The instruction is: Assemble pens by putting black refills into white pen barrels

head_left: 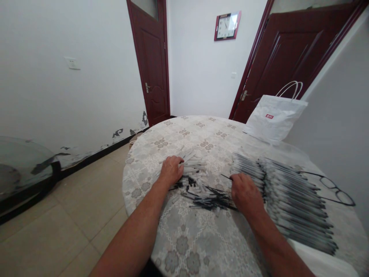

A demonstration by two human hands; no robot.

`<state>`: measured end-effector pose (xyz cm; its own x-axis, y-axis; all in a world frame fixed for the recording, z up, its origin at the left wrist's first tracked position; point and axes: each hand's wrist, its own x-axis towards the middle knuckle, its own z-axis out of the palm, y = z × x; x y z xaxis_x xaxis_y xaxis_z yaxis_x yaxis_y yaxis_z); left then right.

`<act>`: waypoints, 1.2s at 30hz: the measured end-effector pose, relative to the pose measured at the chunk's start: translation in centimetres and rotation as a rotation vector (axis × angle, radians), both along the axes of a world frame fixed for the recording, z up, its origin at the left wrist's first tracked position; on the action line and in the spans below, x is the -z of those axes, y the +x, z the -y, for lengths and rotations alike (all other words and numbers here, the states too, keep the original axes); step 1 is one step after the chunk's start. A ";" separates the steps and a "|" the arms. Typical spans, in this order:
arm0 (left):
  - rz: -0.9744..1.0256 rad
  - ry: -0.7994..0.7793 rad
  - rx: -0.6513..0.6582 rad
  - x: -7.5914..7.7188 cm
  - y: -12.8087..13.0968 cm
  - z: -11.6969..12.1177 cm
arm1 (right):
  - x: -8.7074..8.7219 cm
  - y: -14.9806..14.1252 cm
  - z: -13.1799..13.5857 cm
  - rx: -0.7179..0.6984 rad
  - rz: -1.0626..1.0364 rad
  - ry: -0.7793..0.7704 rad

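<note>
Since the thin dark stick is pinched in the right hand's fingers, tip poking out to the left, that one's def gripping smth. It's over the middle of the worktop, just above the right end of a messy pile of dark sticks. Left hand is half curled at the left edge of some loose white tubes; can't tell if it's got one, tbh. Small black pieces sit btwn the tubes and the dark pile. To the right there's a short stack of pen-like sticks, w/ a longer stack right next to it. Eyeglasses lie along the right side, & a white bag w/ a red label stands at the far right. Wall clock hangs in the bg, fwiw.
</note>
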<state>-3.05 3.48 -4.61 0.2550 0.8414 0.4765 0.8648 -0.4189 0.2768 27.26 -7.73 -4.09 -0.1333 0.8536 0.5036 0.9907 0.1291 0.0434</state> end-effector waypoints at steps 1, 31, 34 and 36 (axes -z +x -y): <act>-0.019 -0.006 0.040 -0.3 0.1 0.2 | 0.1 -0.1 -0.1 -0.017 -0.018 0.022; -0.019 0.022 0.491 -1.0 3.0 1.8 | 0.3 -2.4 0.1 -0.230 -0.833 0.080; -0.018 0.032 0.540 -0.4 3.6 1.9 | 0.5 -2.4 0.1 -0.220 -1.006 0.069; -0.076 0.019 0.515 0.0 3.9 1.8 | 0.6 -2.4 0.2 -0.229 -1.064 0.054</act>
